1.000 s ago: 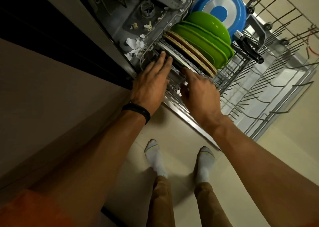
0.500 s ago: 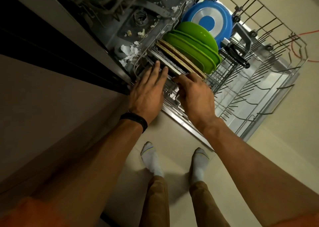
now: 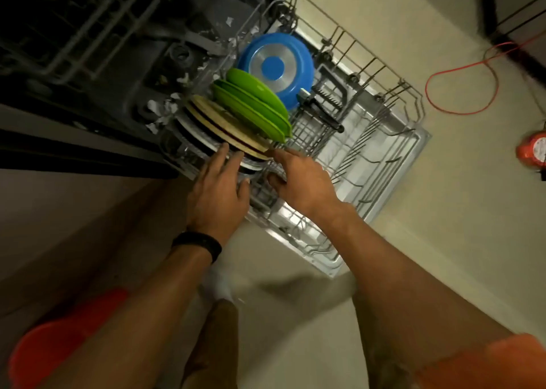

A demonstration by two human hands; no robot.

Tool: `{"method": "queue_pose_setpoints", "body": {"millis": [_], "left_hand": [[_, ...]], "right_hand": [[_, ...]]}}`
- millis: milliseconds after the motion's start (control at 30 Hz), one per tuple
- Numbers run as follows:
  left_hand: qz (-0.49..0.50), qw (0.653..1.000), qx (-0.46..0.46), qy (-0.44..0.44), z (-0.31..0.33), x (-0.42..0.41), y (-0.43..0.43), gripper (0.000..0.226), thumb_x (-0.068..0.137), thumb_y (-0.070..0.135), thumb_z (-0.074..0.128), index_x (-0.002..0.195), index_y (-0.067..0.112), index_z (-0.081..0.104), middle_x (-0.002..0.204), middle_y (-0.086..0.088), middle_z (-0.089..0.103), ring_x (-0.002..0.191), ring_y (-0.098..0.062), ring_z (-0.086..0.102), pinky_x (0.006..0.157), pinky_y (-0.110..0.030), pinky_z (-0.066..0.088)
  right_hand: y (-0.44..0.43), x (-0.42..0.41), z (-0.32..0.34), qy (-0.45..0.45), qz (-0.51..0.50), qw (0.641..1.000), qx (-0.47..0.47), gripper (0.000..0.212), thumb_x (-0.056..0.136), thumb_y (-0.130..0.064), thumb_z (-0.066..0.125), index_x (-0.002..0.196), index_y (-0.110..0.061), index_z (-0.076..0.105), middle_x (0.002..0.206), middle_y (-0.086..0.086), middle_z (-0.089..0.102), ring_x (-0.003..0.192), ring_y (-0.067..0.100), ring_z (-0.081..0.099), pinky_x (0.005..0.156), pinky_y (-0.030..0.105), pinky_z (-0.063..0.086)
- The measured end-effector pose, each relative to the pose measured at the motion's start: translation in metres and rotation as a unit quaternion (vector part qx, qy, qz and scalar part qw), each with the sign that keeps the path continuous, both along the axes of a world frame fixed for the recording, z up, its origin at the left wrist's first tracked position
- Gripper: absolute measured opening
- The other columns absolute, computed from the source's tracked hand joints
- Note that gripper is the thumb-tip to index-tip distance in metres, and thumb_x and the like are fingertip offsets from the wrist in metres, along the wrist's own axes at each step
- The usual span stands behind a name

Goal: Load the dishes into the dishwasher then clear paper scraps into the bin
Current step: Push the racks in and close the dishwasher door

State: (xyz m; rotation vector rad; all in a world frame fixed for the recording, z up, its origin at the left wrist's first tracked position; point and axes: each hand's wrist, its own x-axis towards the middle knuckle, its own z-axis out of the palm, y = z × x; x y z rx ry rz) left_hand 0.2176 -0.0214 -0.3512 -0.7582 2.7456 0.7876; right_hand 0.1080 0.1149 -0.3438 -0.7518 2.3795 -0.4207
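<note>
Lower rack [image 3: 384,152] out: 1 blue pan [image 3: 276,69], 3 green plates [image 3: 251,107], 2 tan plates [image 3: 224,125], 1 white plate [image 3: 204,144], all on edge. L hand [image 3: 218,193] flat, fingers straight on white plate. R hand [image 3: 298,178] at tan rim, grip unclear.

Dim warm indoor light, dark upper left, motion blur, wide-angle edge distortion

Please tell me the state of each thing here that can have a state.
Dishwasher door: open, lowered.
Lower rack: pulled out.
Blue pan: on edge in the rack.
Green plates: upright in the rack.
Tan plates: upright beside the green ones.
Paper scraps: lying inside the dishwasher tub.
Left hand: fingers straight, touching plate rims.
Right hand: at the tan plates' edge; grip unclear.
</note>
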Motion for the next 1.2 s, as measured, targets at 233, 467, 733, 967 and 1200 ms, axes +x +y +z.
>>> {"method": "queue_pose_setpoints", "body": {"millis": [233, 467, 733, 967, 1200], "left_hand": [[0.077, 0.981, 0.175, -0.019, 0.002, -0.065, 0.161, 0.049, 0.097, 0.025, 0.064, 0.144, 0.021, 0.053, 0.146, 0.0, 0.056, 0.133, -0.018, 0.051, 0.108, -0.028, 0.039], [0.281, 0.897, 0.336, -0.058, -0.015, -0.121, 0.276, 0.034, 0.101, 0.026, 0.061, 0.134, 0.02, 0.059, 0.126, 0.002, 0.064, 0.109, -0.009, 0.06, 0.099, -0.026, 0.048], [0.487, 0.758, 0.429, -0.066, -0.034, -0.133, 0.318, 0.012, 0.102, 0.021, 0.058, 0.111, 0.022, 0.066, 0.104, 0.007, 0.067, 0.106, -0.013, 0.064, 0.104, -0.04, 0.051], [0.614, 0.609, 0.503, -0.016, -0.037, -0.143, 0.327, 0.025, 0.097, 0.005, 0.061, 0.121, 0.01, 0.067, 0.125, -0.01, 0.067, 0.109, -0.019, 0.065, 0.103, -0.039, 0.053], [0.642, 0.543, 0.537, 0.066, -0.041, -0.152, 0.316, 0.04, 0.096, 0.0, 0.059, 0.134, 0.012, 0.059, 0.135, -0.005, 0.063, 0.118, -0.018, 0.063, 0.107, -0.038, 0.05]], "right_hand": [[0.132, -0.076, -0.013, -0.059, -0.056, 0.996, -0.033, 0.039, 0.102, -0.023, 0.057, 0.141, -0.02, 0.057, 0.133, 0.009, 0.065, 0.116, 0.027, 0.064, 0.091, 0.035, 0.049], [0.239, -0.124, -0.045, -0.151, -0.147, 0.977, 0.007, 0.046, 0.104, -0.016, 0.052, 0.15, -0.017, 0.049, 0.142, 0.008, 0.062, 0.123, 0.024, 0.063, 0.101, 0.031, 0.045], [0.253, -0.131, -0.059, -0.212, -0.173, 0.962, -0.003, 0.046, 0.105, -0.009, 0.047, 0.151, -0.011, 0.047, 0.147, 0.008, 0.057, 0.132, 0.022, 0.056, 0.105, 0.025, 0.041], [0.255, -0.13, -0.063, -0.251, -0.182, 0.951, -0.001, 0.039, 0.102, 0.001, 0.049, 0.14, 0.0, 0.05, 0.134, 0.023, 0.062, 0.126, 0.038, 0.058, 0.107, 0.05, 0.048], [0.228, -0.124, -0.056, -0.367, -0.235, 0.898, -0.063, 0.075, 0.099, 0.012, 0.044, 0.163, -0.014, 0.013, 0.168, 0.002, 0.022, 0.153, 0.012, 0.025, 0.125, 0.035, 0.025]]}}
